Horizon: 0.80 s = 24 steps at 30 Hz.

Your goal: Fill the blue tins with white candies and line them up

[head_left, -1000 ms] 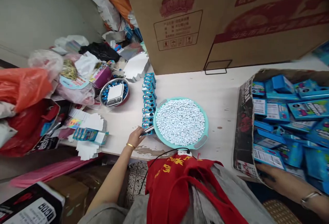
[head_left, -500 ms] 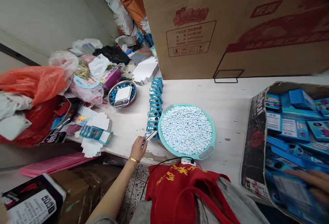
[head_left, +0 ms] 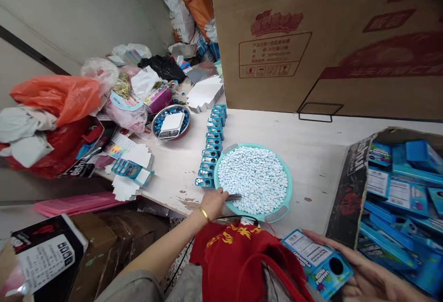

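Observation:
My left hand [head_left: 213, 203] is closed on a small metal scoop [head_left: 234, 197] at the near rim of a teal round tray [head_left: 277, 213] filled with small pale-blue candies [head_left: 254, 178]. A row of small blue boxes [head_left: 211, 145] stands along the tray's left side. My right hand [head_left: 367, 278] holds a flat blue packet box [head_left: 317, 262] with a round window, low at the right in front of my red apron. The box has just come out of a cardboard carton [head_left: 349, 186] full of the same blue boxes.
Big cardboard cartons [head_left: 311, 39] stand at the back of the white table [head_left: 318, 154]. A metal bowl [head_left: 171, 123] with a white scale, paper cards [head_left: 133, 156] and plastic bags [head_left: 58, 96] crowd the left. Boxes [head_left: 44, 256] sit on the floor.
My left hand moved the scoop right, from the row of small boxes to the tray's near rim. My right hand drew a blue box out of the carton toward me.

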Each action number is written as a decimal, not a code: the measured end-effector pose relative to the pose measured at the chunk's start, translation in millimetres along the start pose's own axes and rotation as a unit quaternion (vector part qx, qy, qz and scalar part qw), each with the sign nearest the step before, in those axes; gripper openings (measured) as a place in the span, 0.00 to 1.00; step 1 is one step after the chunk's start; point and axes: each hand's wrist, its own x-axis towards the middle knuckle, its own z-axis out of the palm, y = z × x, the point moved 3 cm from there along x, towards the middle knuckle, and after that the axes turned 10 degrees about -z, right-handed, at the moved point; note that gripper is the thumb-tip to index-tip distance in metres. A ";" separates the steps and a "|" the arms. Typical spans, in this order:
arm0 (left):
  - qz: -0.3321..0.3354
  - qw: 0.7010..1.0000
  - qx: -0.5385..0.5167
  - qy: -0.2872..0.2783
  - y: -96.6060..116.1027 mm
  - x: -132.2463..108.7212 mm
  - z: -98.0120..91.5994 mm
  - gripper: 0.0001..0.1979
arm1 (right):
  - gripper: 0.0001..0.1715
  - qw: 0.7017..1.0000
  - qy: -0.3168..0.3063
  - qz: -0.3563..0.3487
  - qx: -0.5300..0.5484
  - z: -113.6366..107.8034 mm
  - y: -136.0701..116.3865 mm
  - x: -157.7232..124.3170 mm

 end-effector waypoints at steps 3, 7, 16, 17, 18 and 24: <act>0.001 1.000 0.014 -0.028 13.5 22.6 9.7 0.11 | 0.38 0.996 -0.042 0.055 0.052 -5.8 21.0 11.8; 0.020 0.999 -0.014 -0.042 32.9 52.1 24.9 0.09 | 0.31 0.996 0.081 0.008 0.035 -6.1 37.0 37.3; 0.029 0.996 -0.077 -0.021 49.0 70.3 34.8 0.09 | 0.31 0.968 0.238 -0.073 0.011 -7.5 37.3 65.6; 0.028 0.996 -0.085 -0.017 54.4 73.5 36.6 0.10 | 0.31 0.964 0.252 -0.086 0.007 -5.5 38.2 71.2; 0.029 0.995 -0.093 -0.013 59.0 76.6 37.9 0.10 | 0.30 0.960 0.264 -0.098 0.003 -3.5 39.1 76.7; 0.103 0.975 -0.194 0.021 47.8 74.3 14.7 0.11 | 0.28 0.941 0.292 -0.157 -0.071 -6.8 37.7 93.3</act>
